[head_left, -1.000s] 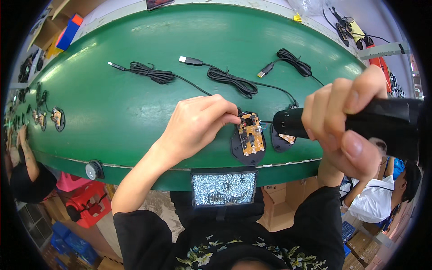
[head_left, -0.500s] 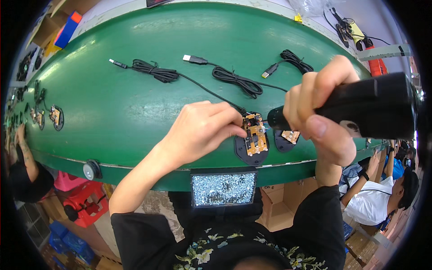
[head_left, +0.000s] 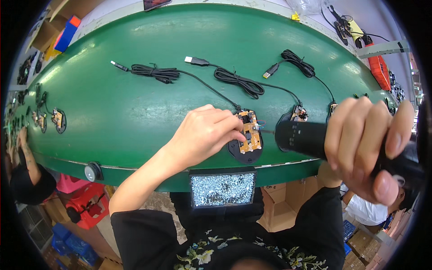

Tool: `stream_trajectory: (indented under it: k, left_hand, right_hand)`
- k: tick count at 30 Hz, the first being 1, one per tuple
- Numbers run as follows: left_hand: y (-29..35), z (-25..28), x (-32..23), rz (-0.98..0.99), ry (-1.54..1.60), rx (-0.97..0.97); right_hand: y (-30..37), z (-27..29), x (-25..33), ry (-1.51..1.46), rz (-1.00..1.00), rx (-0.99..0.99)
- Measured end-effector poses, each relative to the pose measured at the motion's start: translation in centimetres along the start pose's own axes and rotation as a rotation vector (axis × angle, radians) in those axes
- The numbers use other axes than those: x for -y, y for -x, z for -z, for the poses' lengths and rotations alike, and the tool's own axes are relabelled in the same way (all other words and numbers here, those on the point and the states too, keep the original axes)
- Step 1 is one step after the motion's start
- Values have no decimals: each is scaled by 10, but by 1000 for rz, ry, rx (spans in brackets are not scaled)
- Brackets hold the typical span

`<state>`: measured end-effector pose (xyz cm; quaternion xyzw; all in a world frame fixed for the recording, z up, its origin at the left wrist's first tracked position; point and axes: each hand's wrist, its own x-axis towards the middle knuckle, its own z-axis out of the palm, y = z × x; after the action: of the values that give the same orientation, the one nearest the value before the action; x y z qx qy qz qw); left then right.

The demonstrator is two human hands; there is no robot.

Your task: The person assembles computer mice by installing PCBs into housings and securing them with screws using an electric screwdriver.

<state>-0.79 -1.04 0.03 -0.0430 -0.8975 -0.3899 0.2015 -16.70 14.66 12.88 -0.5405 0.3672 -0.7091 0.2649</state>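
- Left hand (head_left: pixel 210 131): thumb and fingertips drawn together at the left edge of the board (head_left: pixel 253 143); cannot tell whether something small is pinched between them.
- Board, tan with black parts, lies on a black base (head_left: pixel 246 157), near the table's front edge, right of the left hand.
- Thin coloured wires (head_left: pixel 260 126) at the board's right side.
- Right hand (head_left: pixel 366 146): fingers wrapped around a thick black driver (head_left: pixel 301 138), held nearly level, nose to the left.
- Driver's thin shaft (head_left: pixel 268 131) points at the board's right side; contact too fine to tell.
- Black cable (head_left: pixel 155 73) runs from the base's far end to a bundled coil, up and left, plug outward.
- Second board (head_left: pixel 299 113) to the right, its base partly behind the driver.
- Two more coils beyond: middle coil (head_left: pixel 238 83), right coil (head_left: pixel 298 63).
- All on a green table (head_left: pixel 148 117).
- Tray (head_left: pixel 225 170) of small shiny bits at the front edge.
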Motion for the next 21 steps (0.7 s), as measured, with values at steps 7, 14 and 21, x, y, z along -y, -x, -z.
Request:
stream_trajectory:
  k: [7, 14, 21]
  left_hand:
    - [5, -4, -7, -74, 38, -54]
    - [5, -8, -8, -89, 51, -58]
    - [7, -7, -7, -96, 41, -48]
  right_hand:
    - [3, -7, -1, -83, 9, 49]
    - [2, -9, 0, -81, -58, 44]
    - [2, -12, -2, -62, -85, 50]
